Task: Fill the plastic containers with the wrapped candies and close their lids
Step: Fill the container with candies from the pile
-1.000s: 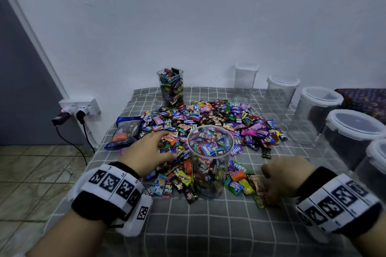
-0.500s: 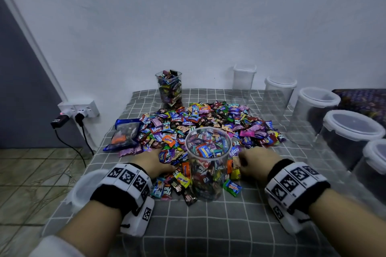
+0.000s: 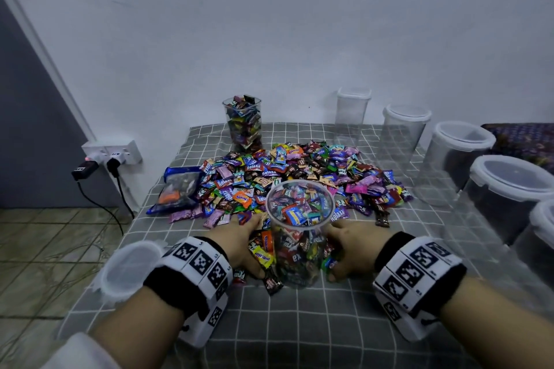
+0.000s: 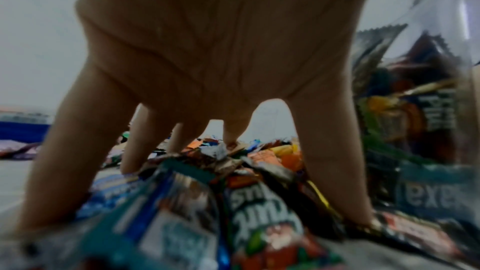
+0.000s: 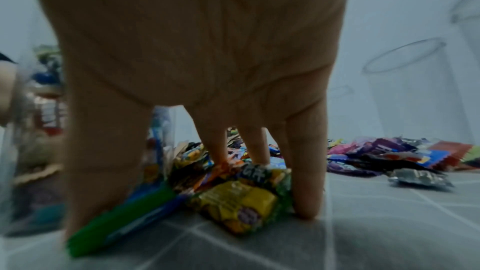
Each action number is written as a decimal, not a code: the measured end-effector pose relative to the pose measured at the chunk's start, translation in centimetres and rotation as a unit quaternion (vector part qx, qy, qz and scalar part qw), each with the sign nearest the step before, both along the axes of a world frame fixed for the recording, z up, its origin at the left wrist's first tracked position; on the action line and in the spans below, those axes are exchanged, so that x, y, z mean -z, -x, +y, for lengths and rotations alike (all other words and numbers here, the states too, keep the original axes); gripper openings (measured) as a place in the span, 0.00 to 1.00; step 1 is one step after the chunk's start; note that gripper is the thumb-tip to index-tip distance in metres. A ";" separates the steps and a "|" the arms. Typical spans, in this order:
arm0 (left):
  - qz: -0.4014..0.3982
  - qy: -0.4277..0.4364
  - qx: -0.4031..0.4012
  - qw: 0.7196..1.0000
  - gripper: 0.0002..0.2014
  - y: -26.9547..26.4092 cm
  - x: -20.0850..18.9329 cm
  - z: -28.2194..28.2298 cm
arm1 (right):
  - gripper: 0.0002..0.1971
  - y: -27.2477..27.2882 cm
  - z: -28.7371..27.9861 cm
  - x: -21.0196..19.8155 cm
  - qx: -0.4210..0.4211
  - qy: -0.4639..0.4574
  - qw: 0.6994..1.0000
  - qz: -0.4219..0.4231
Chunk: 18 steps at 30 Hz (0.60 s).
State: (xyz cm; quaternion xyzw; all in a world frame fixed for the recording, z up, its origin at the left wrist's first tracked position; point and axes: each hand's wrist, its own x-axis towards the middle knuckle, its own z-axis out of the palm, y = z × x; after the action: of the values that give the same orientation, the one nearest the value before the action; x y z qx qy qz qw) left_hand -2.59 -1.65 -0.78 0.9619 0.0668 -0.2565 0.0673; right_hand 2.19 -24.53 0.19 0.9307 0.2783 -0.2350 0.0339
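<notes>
Between both hands | open container (image 3: 299,231) | nearly full of candies (image 3: 295,213)

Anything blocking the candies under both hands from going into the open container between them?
Nothing visible. The container has no lid on and its mouth is clear above. Left hand and right hand each rest on loose candies right beside its wall. It already looks nearly full, so room is the limit.

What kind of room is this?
Probably a room in a home: a checked cloth covers the table, a wall socket sits low beside it, and the floor is tiled.
</notes>
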 end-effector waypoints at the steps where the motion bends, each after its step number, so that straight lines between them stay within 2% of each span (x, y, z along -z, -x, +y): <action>1: -0.006 -0.004 0.006 1.000 0.56 -0.1 0.0 -0.1 | 0.46 0.0 0.2 0.1 -0.008 0.003 1.000 -0.011; 3: -0.021 -0.015 0.018 1.000 0.52 -0.2 0.1 -0.5 | 0.39 0.0 0.4 0.4 -0.017 -0.002 0.999 -0.030; 7: -0.060 -0.054 0.040 0.996 0.27 -0.5 0.1 -1.0 | 0.26 -0.4 0.6 0.4 -0.026 -0.024 0.997 -0.063; 9: -0.076 -0.055 0.040 0.995 0.20 -0.6 0.0 -1.0 | 0.23 -0.7 0.6 0.5 -0.028 -0.034 0.996 -0.075; 18: -0.137 -0.046 0.015 0.989 0.12 -1.0 0.1 -0.5 | 0.15 -1.1 0.4 0.9 -0.019 -0.065 0.992 -0.107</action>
State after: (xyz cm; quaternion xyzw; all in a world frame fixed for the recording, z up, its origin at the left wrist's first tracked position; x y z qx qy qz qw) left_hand -1.64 -2.17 -0.84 0.9910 0.0543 -0.1197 0.0273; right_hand 3.29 -24.14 -0.72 0.9452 0.3056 -0.1147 0.0079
